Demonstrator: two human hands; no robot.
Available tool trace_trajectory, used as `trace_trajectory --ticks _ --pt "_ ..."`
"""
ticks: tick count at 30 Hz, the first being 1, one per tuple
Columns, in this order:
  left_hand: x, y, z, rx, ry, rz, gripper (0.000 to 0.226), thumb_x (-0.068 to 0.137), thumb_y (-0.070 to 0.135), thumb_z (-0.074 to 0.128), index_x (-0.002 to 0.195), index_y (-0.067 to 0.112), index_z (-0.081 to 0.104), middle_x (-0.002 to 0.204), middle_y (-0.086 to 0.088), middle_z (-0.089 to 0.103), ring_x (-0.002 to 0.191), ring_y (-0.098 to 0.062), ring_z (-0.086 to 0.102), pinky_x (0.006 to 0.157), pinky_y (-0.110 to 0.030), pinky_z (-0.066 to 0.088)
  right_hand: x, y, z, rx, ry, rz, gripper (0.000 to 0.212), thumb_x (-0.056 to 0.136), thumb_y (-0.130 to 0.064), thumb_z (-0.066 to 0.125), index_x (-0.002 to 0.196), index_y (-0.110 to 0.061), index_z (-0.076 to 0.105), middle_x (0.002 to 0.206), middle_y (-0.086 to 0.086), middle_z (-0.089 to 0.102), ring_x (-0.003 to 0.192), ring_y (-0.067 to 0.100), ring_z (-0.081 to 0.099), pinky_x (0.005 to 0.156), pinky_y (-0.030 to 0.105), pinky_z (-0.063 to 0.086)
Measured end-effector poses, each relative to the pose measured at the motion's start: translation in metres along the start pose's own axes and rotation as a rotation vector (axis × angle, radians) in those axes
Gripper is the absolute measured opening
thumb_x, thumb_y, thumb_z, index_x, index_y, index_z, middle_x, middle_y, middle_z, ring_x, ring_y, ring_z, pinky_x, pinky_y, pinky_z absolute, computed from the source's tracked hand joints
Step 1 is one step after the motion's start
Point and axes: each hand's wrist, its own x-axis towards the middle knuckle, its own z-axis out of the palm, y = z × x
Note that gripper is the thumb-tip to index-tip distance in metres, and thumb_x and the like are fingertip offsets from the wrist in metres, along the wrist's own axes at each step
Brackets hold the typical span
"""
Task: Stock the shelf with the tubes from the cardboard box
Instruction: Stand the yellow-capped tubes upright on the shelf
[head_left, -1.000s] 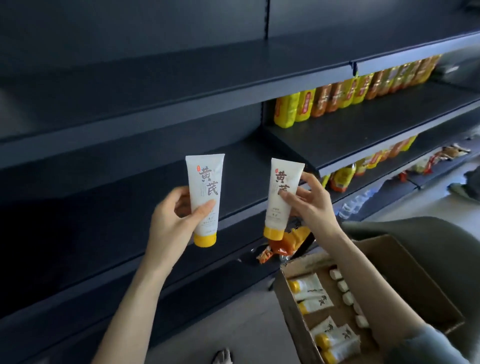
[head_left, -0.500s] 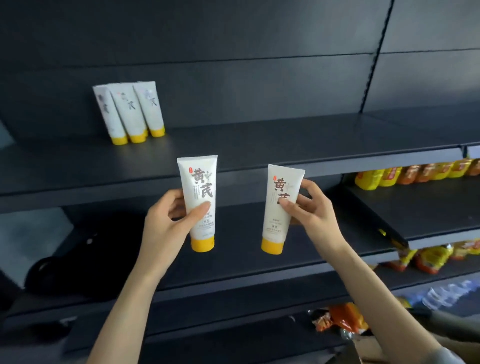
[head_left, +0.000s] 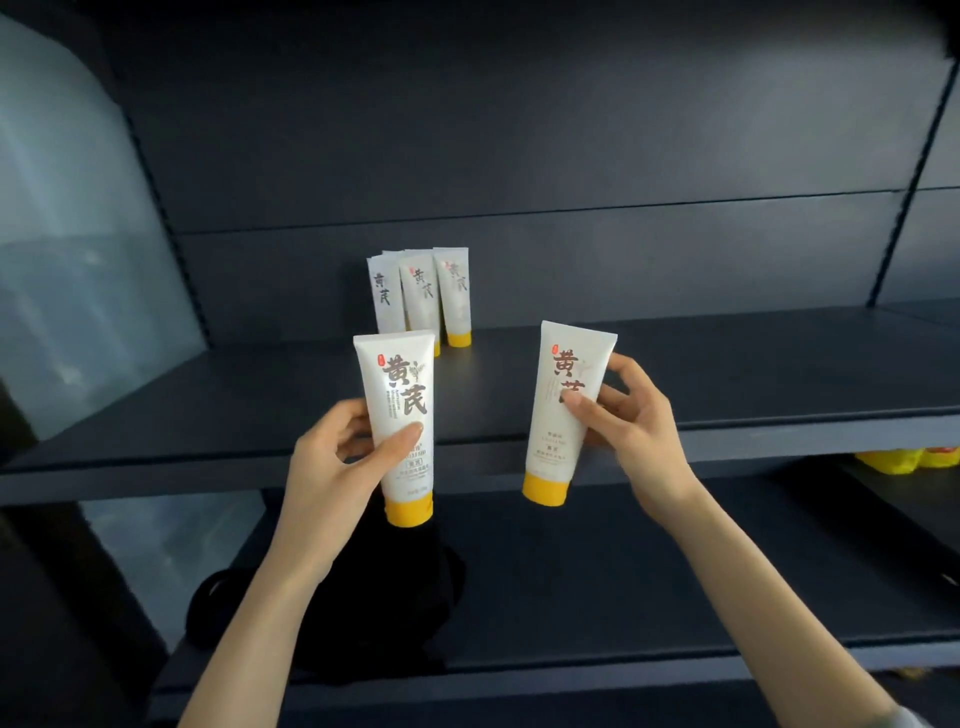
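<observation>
The left hand grips a tube, the right hand a second tube, before the shelf; stocked tubes behind, dark object below.

A dark grey back panel is standing behind the shelf; a lower shelf is running beneath it. A pale pane is catching dim light at the left.
</observation>
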Motion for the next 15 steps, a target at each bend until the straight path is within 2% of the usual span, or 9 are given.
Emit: trace_trajectory --ticks 3,5,9,15 --pt "0.013 0.0 -0.018 0.004 0.017 0.024 0.035 0.067 0.034 0.072 0.1 0.025 0.065 0.098 0.016 0.072 0.091 -0.003 0.068 0.062 -0.018 0.054 0.023 -0.001 0.02 0.017 0.0 -0.017 0.031 0.088 -0.008 0.064 0.115 -0.017 0.054 0.101 0.001 0.074 0.093 0.018 0.07 0.066 0.026 0.056" --pt "0.023 0.0 -0.028 0.012 0.036 0.037 0.032 0.07 0.029 0.074 0.1 0.023 0.065 0.098 0.015 0.072 0.091 -0.003 0.067 0.063 -0.015 0.053 0.043 -0.004 0.03 0.016 -0.006 -0.028 0.03 0.088 -0.008 0.063 0.115 -0.018 0.054 0.101 0.0 0.074 0.093 0.018 0.07 0.065 0.027 0.056" --pt "0.043 -0.001 -0.038 0.03 0.08 0.06 0.029 0.075 0.022 0.074 0.103 0.02 0.065 0.099 0.013 0.072 0.093 -0.004 0.067 0.065 -0.019 0.055 0.086 -0.003 0.042 0.012 -0.008 -0.038 0.027 0.088 -0.008 0.063 0.111 -0.018 0.054 0.099 -0.003 0.074 0.093 0.016 0.07 0.067 0.028 0.058" --pt "0.071 -0.002 -0.038 0.039 0.133 0.092 0.032 0.074 0.023 0.073 0.105 0.02 0.065 0.098 0.013 0.072 0.092 -0.002 0.067 0.064 -0.014 0.054 0.156 0.011 0.048 -0.038 -0.026 -0.058 0.027 0.089 -0.007 0.062 0.11 -0.02 0.052 0.102 -0.001 0.072 0.09 0.011 0.07 0.062 0.022 0.055"
